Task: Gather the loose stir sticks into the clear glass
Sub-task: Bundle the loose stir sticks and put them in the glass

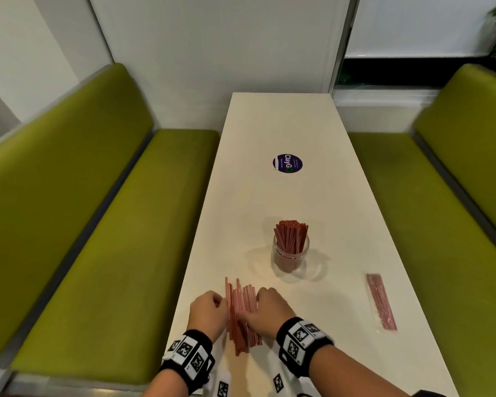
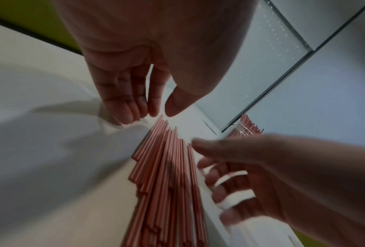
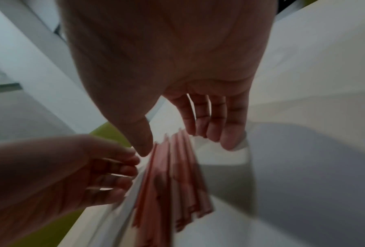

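A pile of loose red stir sticks (image 1: 242, 313) lies lengthwise near the table's front edge. Beyond it stands the clear glass (image 1: 290, 257), holding a bundle of the same sticks. My left hand (image 1: 216, 303) is at the pile's left side, its fingers (image 2: 133, 113) straight and pointing down at the table by the sticks' far ends. My right hand (image 1: 258, 305) flanks the right side; its thumb (image 3: 143, 147) lies on the pile's left part and its fingers (image 3: 209, 132) reach down on the right. Neither hand has lifted any sticks (image 2: 167, 167).
A clear packet of more red sticks (image 1: 381, 302) lies at the right of the white table (image 1: 269, 196). A round purple sticker (image 1: 287, 163) is further back. Green benches (image 1: 112, 224) run along both sides.
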Demonstrator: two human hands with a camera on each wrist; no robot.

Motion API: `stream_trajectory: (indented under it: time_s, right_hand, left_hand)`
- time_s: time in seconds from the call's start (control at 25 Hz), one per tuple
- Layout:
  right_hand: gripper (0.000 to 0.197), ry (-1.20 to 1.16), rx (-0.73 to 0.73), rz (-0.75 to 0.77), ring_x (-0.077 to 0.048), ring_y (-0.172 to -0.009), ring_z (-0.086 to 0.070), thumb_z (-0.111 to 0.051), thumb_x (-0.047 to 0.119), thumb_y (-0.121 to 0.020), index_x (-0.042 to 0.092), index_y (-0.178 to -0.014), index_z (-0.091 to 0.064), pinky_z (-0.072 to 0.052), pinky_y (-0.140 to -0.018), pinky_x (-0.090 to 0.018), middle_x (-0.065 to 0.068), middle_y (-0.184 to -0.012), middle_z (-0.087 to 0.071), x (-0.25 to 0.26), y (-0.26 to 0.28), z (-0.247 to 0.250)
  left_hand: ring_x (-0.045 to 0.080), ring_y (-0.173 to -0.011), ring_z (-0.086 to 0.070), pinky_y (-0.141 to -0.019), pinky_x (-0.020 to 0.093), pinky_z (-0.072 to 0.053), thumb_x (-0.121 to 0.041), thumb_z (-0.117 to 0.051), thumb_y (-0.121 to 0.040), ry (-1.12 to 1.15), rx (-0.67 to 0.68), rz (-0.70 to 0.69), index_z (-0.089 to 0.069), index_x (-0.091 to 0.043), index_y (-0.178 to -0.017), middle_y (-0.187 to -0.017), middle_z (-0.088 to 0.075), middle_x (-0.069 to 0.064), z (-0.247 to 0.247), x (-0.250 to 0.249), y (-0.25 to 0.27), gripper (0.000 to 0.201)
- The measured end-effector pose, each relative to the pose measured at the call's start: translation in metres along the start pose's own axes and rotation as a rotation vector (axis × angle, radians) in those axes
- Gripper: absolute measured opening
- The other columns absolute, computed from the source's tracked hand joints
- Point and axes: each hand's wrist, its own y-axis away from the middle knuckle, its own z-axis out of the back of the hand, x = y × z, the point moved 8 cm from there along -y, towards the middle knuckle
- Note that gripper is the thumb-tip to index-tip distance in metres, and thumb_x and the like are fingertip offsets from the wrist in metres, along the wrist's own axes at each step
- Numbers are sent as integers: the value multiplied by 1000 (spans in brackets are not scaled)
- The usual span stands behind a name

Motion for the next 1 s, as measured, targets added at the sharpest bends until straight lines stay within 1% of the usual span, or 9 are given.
stream_trajectory:
  time_s: [0.12,0.24,0.4,0.52,0.6,0.68,0.76,0.84,1.0]
  right_hand:
    - [65,47,-8,-18,-29,-109,-59,-64,56,-75,14,-122,-51,-52,-92,-36,-8,-120,-53,26,-1,-16]
    - [61,83,-63,-42,-31,-116,-56,-64,46,-84,10,-130,-46,-48,-96,-36,-12,-128,-50,35,-3,-21]
    - [54,111,-89,-81,-30,-116,-57,-67,37,-86,9,-128,-48,-49,-95,-35,-12,-128,-52,39,-4,-22]
    - [42,104,-81,-87,-31,-113,-59,-59,27,-87,8,-123,-51,-50,-93,-35,-14,-125,-54,45,-5,-24]
    - [35,125,-85,-82,-31,-115,-60,-55,20,-90,6,-122,-51,-49,-93,-35,-15,-126,-56,49,-6,-24]
    - [31,155,-87,-81,-31,-117,-60,-52,17,-94,5,-122,-51,-49,-93,-36,-15,-127,-57,52,-9,-25]
    - [30,185,-75,-90,-32,-119,-58,-50,14,-95,5,-124,-50,-48,-95,-36,-15,-129,-57,52,-13,-28]
    - [31,221,-64,-109,-31,-123,-54,-46,11,-96,6,-127,-47,-46,-98,-37,-14,-132,-54,53,-15,-33]
    - [36,319,-80,-92,-30,-126,-48,-46,10,-96,7,-132,-40,-43,-101,-40,-12,-136,-48,55,-16,-39]
  left_hand:
    - [8,-70,-59,-58,17,-42,-20,-51,-96,-17,55,-9,-70,-13,-83,-81,-68,-1,-7,5,4,24]
    - [13,-75,-64,-66,22,-48,-18,-49,-96,-28,92,-46,-74,-10,-85,-84,-72,2,-8,7,5,28]
    - [15,-74,-67,-69,29,-54,-18,-49,-94,24,156,-74,-76,-13,-80,-78,-74,2,-12,13,7,31]
    - [17,-60,-60,-62,34,-51,-27,-51,-91,35,192,-84,-71,-9,-68,-63,-70,4,-13,15,9,35]
    - [16,-52,-50,-55,32,-43,-32,-53,-93,61,202,-79,-61,-7,-57,-51,-58,0,-10,16,8,44]
    - [15,-49,-41,-54,31,-34,-36,-52,-95,82,223,-77,-49,-13,-49,-47,-46,-4,-8,16,9,51]
    - [18,-55,-51,-58,33,-41,-37,-52,-94,93,242,-92,-56,-12,-55,-53,-56,-2,-7,14,9,46]
    - [22,-73,-66,-70,37,-52,-34,-51,-93,94,242,-96,-70,-11,-73,-72,-71,4,-4,14,9,36]
    - [21,-87,-67,-82,39,-54,-31,-50,-96,104,222,-94,-72,-12,-87,-87,-74,3,5,15,7,31]
